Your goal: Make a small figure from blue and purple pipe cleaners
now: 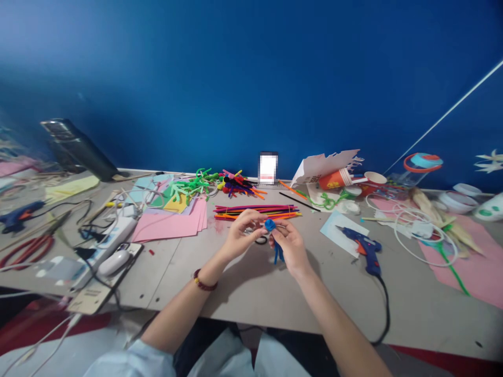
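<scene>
Above the middle of the table, a blue pipe-cleaner piece (270,225) is wound into a small round coil on top, with loose blue ends hanging below it. My right hand (291,245) pinches it from the right, thumb and fingers closed round the part under the coil. From the left, my left hand (247,233) is also closed on the coil's edge with thumb and fingertips. Just behind the hands lies a bundle of coloured pipe cleaners (228,211), partly covered by them. A dark looped handle (261,240) shows on the table between the hands; its other parts are hidden.
To the right, a blue glue gun (365,248) rests on light-blue paper with its cord over the table edge. Pink paper (168,225), a power strip (110,248), red-handled pliers (31,251) and a phone under a white case (113,262) lie left. A lit phone (268,168) stands behind.
</scene>
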The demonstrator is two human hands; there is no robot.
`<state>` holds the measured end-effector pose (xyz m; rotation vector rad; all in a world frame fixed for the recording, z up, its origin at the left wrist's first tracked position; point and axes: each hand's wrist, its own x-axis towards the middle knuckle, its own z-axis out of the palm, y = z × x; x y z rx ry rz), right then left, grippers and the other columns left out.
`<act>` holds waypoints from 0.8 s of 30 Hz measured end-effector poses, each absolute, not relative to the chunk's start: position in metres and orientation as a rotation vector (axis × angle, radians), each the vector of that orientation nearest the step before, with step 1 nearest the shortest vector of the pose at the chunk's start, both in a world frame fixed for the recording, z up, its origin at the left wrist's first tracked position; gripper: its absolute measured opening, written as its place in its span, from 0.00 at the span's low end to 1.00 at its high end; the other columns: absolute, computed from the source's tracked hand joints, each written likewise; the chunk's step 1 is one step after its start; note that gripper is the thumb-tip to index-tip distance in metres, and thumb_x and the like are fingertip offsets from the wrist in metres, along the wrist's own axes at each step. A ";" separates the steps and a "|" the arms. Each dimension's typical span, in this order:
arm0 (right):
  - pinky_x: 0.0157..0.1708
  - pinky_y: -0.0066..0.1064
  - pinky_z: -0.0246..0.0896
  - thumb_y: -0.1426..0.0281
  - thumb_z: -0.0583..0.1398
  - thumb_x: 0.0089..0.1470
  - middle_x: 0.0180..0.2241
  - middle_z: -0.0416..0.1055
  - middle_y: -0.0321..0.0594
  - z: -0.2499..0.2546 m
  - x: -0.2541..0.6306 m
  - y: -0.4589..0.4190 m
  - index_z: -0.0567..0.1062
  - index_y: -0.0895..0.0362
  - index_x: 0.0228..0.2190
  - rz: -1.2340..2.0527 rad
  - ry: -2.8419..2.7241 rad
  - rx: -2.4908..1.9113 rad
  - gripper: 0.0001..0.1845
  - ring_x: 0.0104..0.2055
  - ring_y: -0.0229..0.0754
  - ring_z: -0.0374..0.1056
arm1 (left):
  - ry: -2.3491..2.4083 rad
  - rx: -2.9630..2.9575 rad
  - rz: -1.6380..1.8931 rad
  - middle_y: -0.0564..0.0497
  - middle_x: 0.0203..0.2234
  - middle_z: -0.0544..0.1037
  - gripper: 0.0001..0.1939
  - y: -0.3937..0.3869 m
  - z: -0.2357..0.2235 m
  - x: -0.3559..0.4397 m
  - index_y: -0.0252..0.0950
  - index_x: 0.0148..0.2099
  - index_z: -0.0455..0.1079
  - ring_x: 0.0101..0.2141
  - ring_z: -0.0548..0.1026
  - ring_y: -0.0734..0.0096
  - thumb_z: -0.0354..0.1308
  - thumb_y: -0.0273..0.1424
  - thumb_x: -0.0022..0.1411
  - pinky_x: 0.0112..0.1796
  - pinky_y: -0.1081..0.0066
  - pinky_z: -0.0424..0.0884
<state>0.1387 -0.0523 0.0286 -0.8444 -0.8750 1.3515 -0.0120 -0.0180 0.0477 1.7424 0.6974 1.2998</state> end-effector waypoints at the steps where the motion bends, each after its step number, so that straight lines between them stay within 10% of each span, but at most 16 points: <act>1: 0.22 0.24 0.61 0.64 0.66 0.45 0.26 0.74 0.33 0.028 0.138 -0.052 0.72 0.53 0.35 1.348 -0.887 -0.848 0.14 0.22 0.32 0.65 | 0.704 1.751 1.301 0.45 0.38 0.70 0.14 -0.018 0.047 -0.012 0.37 0.45 0.73 0.35 0.71 0.71 0.62 0.34 0.55 0.35 0.72 0.71; 14: 0.40 0.35 0.68 0.61 0.66 0.43 0.33 0.76 0.38 0.028 0.137 -0.050 0.73 0.54 0.32 1.210 -1.003 -0.915 0.15 0.37 0.42 0.72 | 0.618 1.613 1.259 0.45 0.37 0.71 0.10 -0.018 0.043 -0.009 0.34 0.39 0.72 0.36 0.71 0.69 0.63 0.33 0.54 0.32 0.73 0.71; 24: 0.32 0.32 0.66 0.61 0.68 0.41 0.24 0.73 0.31 0.032 0.134 -0.054 0.68 0.53 0.32 1.458 -0.843 -0.795 0.18 0.26 0.37 0.69 | 0.490 1.343 1.191 0.48 0.37 0.71 0.11 -0.022 0.044 -0.004 0.33 0.39 0.72 0.27 0.73 0.77 0.64 0.31 0.52 0.26 0.76 0.72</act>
